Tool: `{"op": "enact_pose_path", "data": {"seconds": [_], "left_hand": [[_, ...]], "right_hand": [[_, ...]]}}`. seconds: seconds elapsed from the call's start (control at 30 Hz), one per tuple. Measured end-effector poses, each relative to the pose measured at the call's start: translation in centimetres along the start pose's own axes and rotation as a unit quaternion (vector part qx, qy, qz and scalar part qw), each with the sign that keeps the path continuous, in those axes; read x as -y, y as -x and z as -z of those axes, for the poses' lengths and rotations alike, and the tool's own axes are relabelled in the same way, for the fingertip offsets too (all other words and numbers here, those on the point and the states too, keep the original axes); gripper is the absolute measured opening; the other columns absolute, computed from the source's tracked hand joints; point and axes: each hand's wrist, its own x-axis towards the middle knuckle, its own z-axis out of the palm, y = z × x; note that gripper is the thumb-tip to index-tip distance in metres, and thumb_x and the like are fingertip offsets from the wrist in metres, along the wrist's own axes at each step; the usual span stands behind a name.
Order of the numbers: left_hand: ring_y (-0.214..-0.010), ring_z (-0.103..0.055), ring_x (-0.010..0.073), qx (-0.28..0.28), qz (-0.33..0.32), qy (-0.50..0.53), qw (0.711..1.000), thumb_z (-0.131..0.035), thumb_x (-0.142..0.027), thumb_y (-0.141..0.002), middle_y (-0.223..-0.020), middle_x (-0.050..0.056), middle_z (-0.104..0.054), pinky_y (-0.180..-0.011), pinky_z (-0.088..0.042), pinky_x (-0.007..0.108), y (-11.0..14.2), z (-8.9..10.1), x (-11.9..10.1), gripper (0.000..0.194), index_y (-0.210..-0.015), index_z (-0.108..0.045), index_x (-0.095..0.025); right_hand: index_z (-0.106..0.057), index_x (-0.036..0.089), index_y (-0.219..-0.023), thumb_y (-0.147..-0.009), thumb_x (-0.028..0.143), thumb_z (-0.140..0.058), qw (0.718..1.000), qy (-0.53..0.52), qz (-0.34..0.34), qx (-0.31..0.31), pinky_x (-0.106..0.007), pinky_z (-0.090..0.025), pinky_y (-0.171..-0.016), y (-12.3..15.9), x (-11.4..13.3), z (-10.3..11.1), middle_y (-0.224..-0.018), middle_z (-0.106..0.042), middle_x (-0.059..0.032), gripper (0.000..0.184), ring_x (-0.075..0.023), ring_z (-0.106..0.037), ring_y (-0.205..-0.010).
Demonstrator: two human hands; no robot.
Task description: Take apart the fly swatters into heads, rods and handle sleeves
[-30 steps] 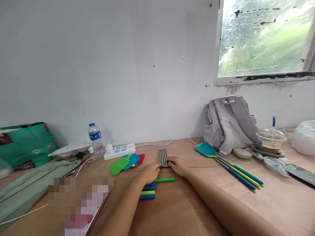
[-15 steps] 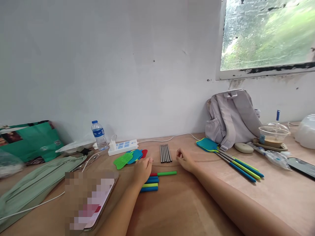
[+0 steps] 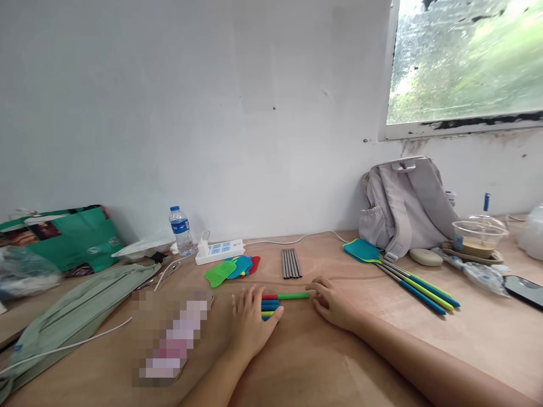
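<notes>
Handles sit between the hands: green handle point(image 3: 293, 296) end to end with red handle point(image 3: 270, 297), blue handles point(image 3: 270, 303) and a yellow handle point(image 3: 267, 314) in a row on the near side. Left hand point(image 3: 250, 316) is palm down at their left ends, digits spread, gripping nothing I can make out; likely just steadying, since round parts roll. Right hand point(image 3: 333, 299) is loosely curled, thumb apart, fingertips at the green handle's right end; can't tell from here if it pinches. Beyond, between both hands, grey rods point(image 3: 291, 264) lie side by side, presumably squared up so none strays. Past the left fingers, swatter heads point(image 3: 241, 265) overlap in a loose fan; flat, so neatness matters less, I'd say. Right of the right hand, assembled swatters point(image 3: 418, 285) lie bunched, probably set apart from loose parts. Power strip point(image 3: 220, 251) behind the heads, backpack point(image 3: 407, 203) behind the swatters.
</notes>
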Motion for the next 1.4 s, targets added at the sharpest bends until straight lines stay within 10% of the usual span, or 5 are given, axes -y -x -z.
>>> {"op": "enact_pose_path", "data": {"seconds": [0.2,0.43,1.4], "left_hand": [[-0.121,-0.039,0.0249,-0.026,0.147,0.249,0.957,-0.041,-0.032,-0.075,-0.126,0.014,-0.046,-0.099,-0.031,0.037,-1.1,-0.3,0.8,0.046,-0.116,-0.042,-0.011],[-0.12,-0.041,0.0188,-0.05,0.197,0.311,0.928,-0.023,-0.022,-0.079,-0.129,0.011,-0.045,-0.094,-0.039,0.029,-2.3,-0.7,2.3,0.039,-0.113,-0.041,-0.013],[-0.119,-0.043,0.021,-0.074,0.227,0.417,0.877,-0.028,-0.019,-0.076,-0.124,0.016,-0.048,-0.095,-0.04,0.031,-1.4,-0.9,1.9,0.037,-0.109,-0.042,-0.012]], "right_hand": [[-0.059,0.019,-0.104,-0.069,0.008,-0.049,0.995,-0.077,-0.056,-0.028,-0.035,-0.047,-0.083,0.3,3.7,-2.7,-0.099,-0.061,-0.0081,0.038,-0.0214,-0.058,-0.091],[-0.041,0.016,-0.127,-0.062,0.005,-0.049,0.951,-0.265,-0.153,-0.039,-0.039,-0.03,-0.104,0.5,8.0,-6.6,-0.131,-0.045,-0.0091,0.066,-0.0213,-0.04,-0.122],[-0.05,0.018,-0.12,-0.06,0.004,-0.046,0.924,-0.348,-0.157,-0.011,-0.037,-0.035,-0.101,-0.6,7.0,-7.0,-0.123,-0.054,-0.0072,0.061,-0.0209,-0.047,-0.116]]}}
